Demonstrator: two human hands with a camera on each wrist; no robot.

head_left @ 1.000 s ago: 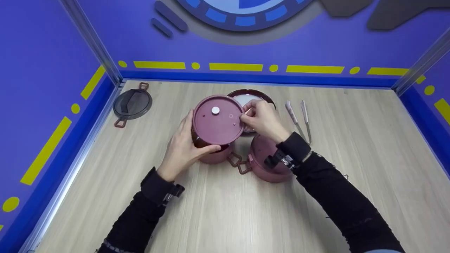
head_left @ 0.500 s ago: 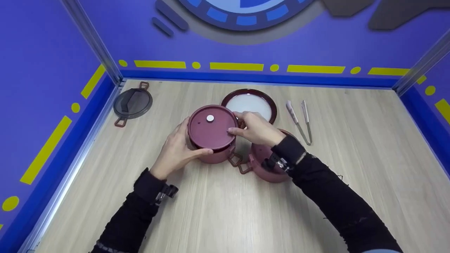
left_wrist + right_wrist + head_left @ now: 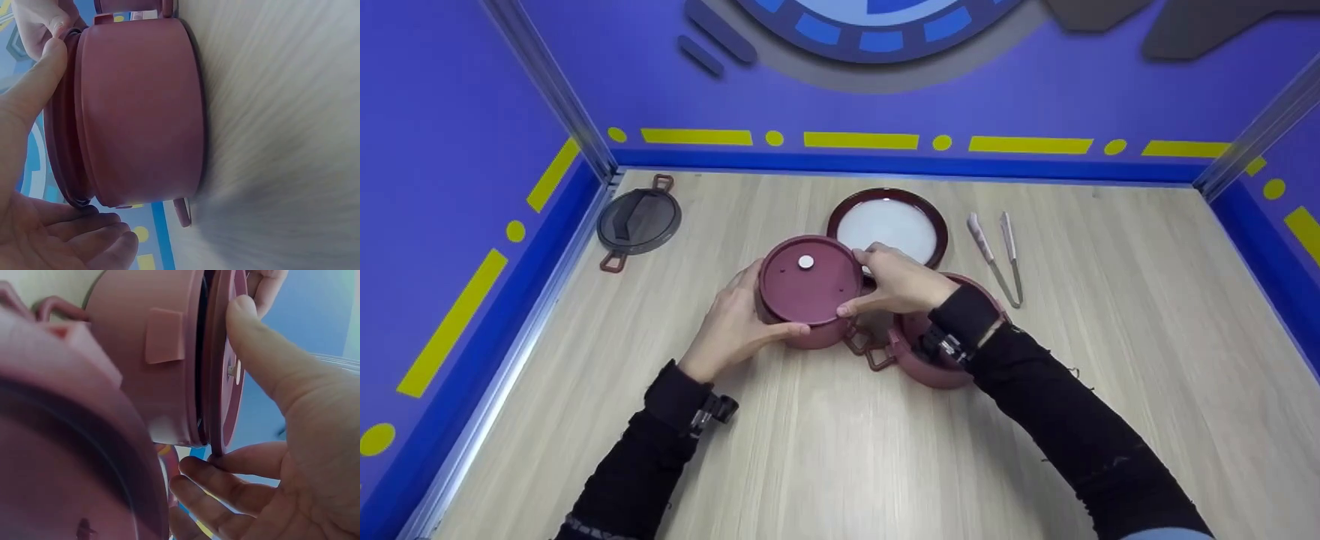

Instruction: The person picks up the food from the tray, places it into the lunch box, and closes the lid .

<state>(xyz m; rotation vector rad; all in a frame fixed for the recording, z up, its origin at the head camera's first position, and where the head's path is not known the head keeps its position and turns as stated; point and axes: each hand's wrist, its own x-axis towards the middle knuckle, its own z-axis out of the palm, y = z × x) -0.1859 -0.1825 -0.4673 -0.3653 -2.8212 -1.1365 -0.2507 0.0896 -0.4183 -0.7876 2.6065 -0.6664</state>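
Observation:
A dusky-red lid (image 3: 817,294) with a small white knob lies over the mouth of a matching pot (image 3: 819,337). In the right wrist view a dark gap shows between the lid (image 3: 224,382) and the pot (image 3: 140,388), so it sits slightly tilted. My left hand (image 3: 727,326) holds the lid's rim from the left, thumb at the front and fingers at the far side. From the right, my right hand (image 3: 904,281) pinches the rim, thumb on top and index finger at the edge. Under my right wrist stands a second red pot (image 3: 936,373), partly hidden.
Behind the pots lies a white plate (image 3: 889,225) with a dark red rim. Metal tongs (image 3: 1009,281) with pale handles rest to its right. A round, dark grey translucent lid (image 3: 658,225) with brown handles lies at the far left. Walls bound the table's back and sides.
Both hands have lowered the red lid from a raised, tilted position down onto the pot's mouth. My right hand has shifted its thumb toward the lid's front edge.

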